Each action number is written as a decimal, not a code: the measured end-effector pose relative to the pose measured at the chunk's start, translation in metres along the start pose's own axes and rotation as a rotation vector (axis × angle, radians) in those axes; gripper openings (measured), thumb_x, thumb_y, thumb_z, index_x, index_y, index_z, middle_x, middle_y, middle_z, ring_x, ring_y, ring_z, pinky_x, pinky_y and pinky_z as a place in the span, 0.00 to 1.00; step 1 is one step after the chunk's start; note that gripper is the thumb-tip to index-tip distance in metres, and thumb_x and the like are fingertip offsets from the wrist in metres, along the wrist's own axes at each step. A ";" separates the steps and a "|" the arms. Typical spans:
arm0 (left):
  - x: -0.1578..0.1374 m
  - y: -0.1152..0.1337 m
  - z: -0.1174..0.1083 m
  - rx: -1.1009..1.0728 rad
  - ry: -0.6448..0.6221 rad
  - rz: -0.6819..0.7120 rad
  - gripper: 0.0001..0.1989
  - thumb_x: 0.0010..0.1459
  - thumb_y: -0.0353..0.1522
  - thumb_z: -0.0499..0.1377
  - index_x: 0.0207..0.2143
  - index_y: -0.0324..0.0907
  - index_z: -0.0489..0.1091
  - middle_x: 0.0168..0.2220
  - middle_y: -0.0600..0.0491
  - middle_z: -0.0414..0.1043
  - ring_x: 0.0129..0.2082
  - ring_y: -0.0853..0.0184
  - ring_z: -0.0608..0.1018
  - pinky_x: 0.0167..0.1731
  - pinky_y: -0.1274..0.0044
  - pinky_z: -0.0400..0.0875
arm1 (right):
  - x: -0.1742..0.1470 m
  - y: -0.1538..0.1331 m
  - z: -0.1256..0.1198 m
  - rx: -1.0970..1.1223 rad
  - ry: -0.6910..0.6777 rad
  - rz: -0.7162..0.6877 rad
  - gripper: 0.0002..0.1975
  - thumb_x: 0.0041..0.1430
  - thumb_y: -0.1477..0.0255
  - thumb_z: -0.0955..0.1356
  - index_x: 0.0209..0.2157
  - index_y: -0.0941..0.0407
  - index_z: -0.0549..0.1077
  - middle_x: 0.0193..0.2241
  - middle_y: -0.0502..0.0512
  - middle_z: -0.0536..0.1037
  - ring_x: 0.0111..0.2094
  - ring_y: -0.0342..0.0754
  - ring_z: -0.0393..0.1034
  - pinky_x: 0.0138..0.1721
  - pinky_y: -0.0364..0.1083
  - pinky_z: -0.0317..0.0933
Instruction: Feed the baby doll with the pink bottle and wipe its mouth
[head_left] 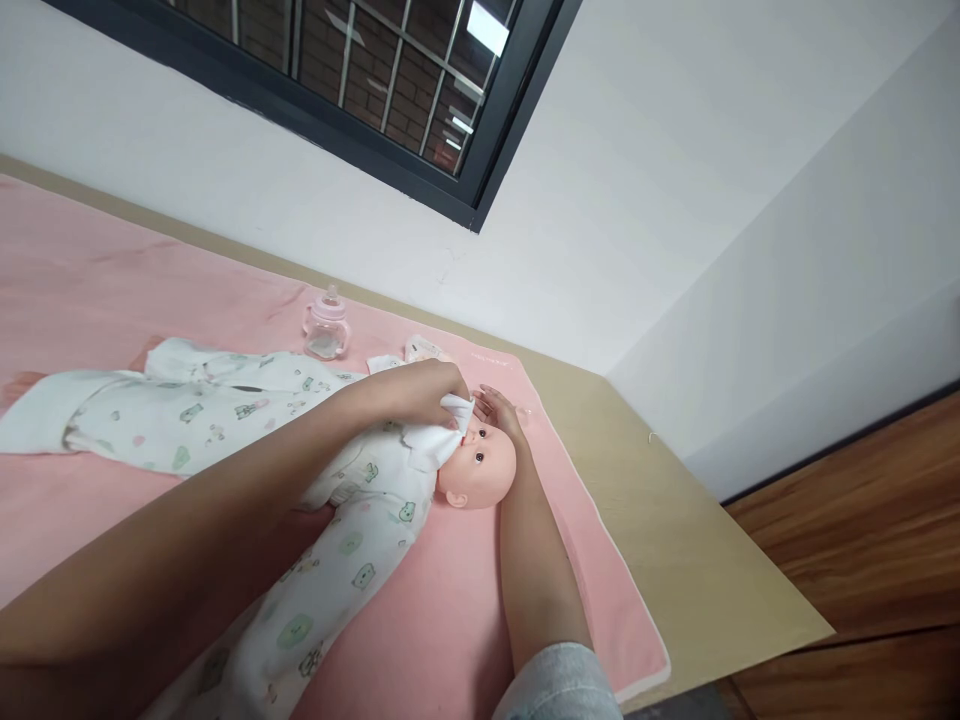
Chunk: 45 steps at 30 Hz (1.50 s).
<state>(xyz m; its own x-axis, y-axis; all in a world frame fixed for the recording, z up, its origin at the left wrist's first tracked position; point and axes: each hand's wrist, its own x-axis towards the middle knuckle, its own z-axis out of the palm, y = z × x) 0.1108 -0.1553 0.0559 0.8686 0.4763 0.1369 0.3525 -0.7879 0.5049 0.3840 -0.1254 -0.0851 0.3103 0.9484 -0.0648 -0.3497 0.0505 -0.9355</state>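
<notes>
A baby doll point(480, 465) lies on its back on a pink mat, its bare head toward the right. It wears a white suit point(247, 410) printed with green bears. My left hand point(429, 390) reaches across the doll's chest, thumb and fingers pinched on a white cloth point(457, 408) beside the doll's mouth; I cannot tell whether this cloth is separate or part of the collar. Around the top of the head goes my right arm, and my right hand point(496, 408) rests at its far side, fingers extended and partly hidden by the head.
A pink two-handled baby bottle point(327, 325) stands beyond the doll's body. Near it lies a small patterned packet point(425, 348). The pink mat point(420, 620) covers much of a wooden table point(675, 540), which meets a white wall under a dark-framed window point(375, 150).
</notes>
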 end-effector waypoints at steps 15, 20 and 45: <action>0.003 -0.003 0.010 0.043 -0.046 -0.034 0.08 0.48 0.28 0.60 0.19 0.42 0.63 0.18 0.57 0.64 0.20 0.67 0.66 0.22 0.76 0.51 | 0.004 0.004 -0.003 -0.008 -0.020 -0.022 0.11 0.49 0.74 0.74 0.37 0.56 0.75 0.32 0.53 0.81 0.38 0.46 0.78 0.51 0.47 0.71; 0.008 -0.007 0.012 0.125 0.040 -0.044 0.11 0.48 0.26 0.59 0.19 0.42 0.59 0.20 0.56 0.65 0.22 0.67 0.67 0.24 0.75 0.52 | 0.003 0.001 0.000 -0.002 0.017 0.006 0.09 0.51 0.74 0.73 0.36 0.56 0.75 0.32 0.54 0.81 0.38 0.46 0.78 0.51 0.48 0.72; 0.007 -0.002 0.012 0.018 0.072 0.028 0.09 0.52 0.29 0.58 0.21 0.42 0.62 0.20 0.57 0.65 0.23 0.68 0.67 0.24 0.76 0.53 | -0.001 -0.003 0.003 -0.046 0.011 0.014 0.09 0.52 0.77 0.70 0.37 0.55 0.74 0.31 0.51 0.80 0.39 0.46 0.77 0.52 0.47 0.70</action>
<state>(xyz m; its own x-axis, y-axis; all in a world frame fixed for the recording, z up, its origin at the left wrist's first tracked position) 0.1206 -0.1553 0.0455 0.8511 0.4801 0.2126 0.3348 -0.8081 0.4846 0.3818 -0.1260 -0.0814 0.3151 0.9455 -0.0816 -0.3132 0.0224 -0.9494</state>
